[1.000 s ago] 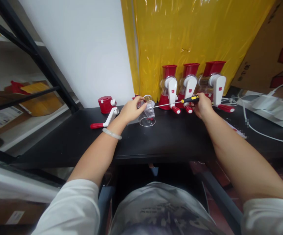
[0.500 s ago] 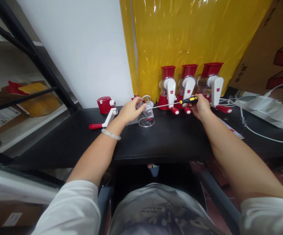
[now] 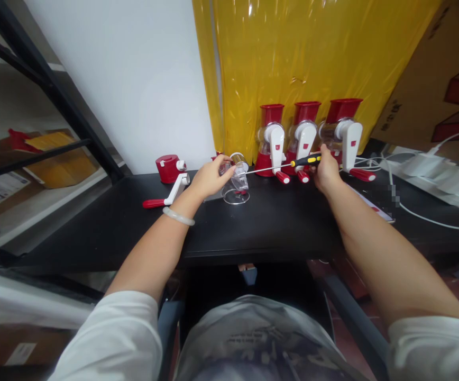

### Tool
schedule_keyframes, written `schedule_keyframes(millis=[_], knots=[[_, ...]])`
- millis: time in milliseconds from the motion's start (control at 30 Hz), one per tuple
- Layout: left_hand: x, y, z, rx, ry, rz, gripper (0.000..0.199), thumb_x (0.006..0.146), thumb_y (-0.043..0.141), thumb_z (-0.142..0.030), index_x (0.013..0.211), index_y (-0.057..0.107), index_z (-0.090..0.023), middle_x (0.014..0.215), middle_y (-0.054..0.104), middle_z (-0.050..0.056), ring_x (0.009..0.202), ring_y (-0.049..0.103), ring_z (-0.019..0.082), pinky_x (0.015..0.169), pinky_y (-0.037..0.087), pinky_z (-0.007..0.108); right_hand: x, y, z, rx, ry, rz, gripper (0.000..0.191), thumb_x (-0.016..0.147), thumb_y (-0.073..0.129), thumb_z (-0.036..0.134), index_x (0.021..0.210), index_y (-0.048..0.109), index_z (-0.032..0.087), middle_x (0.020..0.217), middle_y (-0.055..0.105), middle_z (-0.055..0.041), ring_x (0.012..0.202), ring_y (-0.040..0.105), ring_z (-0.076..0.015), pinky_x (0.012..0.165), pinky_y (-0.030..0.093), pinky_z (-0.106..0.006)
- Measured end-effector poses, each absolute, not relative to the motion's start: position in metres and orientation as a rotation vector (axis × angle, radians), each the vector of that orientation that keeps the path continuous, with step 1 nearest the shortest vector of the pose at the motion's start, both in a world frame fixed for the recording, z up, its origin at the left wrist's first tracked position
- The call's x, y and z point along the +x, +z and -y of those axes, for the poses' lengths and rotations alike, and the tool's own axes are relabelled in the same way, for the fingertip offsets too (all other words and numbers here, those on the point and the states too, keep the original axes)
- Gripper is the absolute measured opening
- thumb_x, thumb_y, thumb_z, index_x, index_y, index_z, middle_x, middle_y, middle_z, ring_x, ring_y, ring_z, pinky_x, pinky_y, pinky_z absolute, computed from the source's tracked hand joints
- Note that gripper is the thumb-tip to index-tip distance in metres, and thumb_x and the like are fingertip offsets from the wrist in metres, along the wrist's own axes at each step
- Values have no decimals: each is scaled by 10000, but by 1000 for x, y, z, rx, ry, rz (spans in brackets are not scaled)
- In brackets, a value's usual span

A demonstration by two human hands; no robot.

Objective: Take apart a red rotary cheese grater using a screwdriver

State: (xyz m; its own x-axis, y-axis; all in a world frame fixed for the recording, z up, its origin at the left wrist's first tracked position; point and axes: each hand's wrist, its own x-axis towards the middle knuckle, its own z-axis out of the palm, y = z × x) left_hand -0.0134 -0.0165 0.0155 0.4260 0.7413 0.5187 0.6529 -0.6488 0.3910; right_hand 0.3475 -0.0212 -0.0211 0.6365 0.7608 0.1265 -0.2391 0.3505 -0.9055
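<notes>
My left hand (image 3: pixel 212 177) is closed on a clear plastic grater body (image 3: pixel 239 182), whose ring-shaped rim rests on the black table. A metal grating drum (image 3: pixel 238 160) shows at its far side. My right hand (image 3: pixel 327 168) grips the black and yellow handle of a screwdriver (image 3: pixel 308 160). The long shaft points left, its tip at the clear body; whether it touches a screw is too small to tell. Left of my left hand stand a red grater part (image 3: pixel 168 168) and a white crank with a red handle (image 3: pixel 177 189).
Three red and white rotary graters (image 3: pixel 272 140) stand along the back by yellow plastic sheeting (image 3: pixel 293 53). On the right are a phone (image 3: pixel 374 205), white cables and a power strip (image 3: pixel 431 182). A shelf rack (image 3: pixel 61 106) with boxes is at left.
The screwdriver handle and my right hand's fingers have shifted slightly; the tip stays at the clear body. My left hand keeps its hold. The whole view has moved a little.
</notes>
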Motion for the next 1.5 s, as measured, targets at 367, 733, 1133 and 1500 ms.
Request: schedule_keyframes(millis=[367,733,1133,1500], knots=[[-14,16,16,2546,1019,-1249,356,1029,588,-484,1309,655,-274,1342,774,111,1267,721,302,1118,547,489,342,-14,27,-976,803,584,292,948,660,337,724,505,230,570,484,43,390,386,-78,332,328,-187],[-14,16,15,2554,1014,-1254,355,1030,585,-491,1306,652,-276,1342,776,108,1237,732,301,1114,549,491,346,-17,28,-1007,753,603,367,973,686,466,733,526,239,492,421,70,340,325,-73,297,250,-180],[-13,15,15,2527,1031,-1259,360,1024,599,-495,1293,664,-265,1266,797,115,1221,736,303,1085,564,492,343,-14,26,-866,807,555,272,921,653,328,714,509,226,555,530,29,383,408,-83,318,324,-181],[-13,16,17,2553,1029,-1246,376,1030,587,-501,1297,670,-249,1277,790,118,1214,731,298,1067,557,470,344,-16,27,-870,753,612,382,969,701,390,734,436,247,488,363,99,324,263,-53,298,217,-180]])
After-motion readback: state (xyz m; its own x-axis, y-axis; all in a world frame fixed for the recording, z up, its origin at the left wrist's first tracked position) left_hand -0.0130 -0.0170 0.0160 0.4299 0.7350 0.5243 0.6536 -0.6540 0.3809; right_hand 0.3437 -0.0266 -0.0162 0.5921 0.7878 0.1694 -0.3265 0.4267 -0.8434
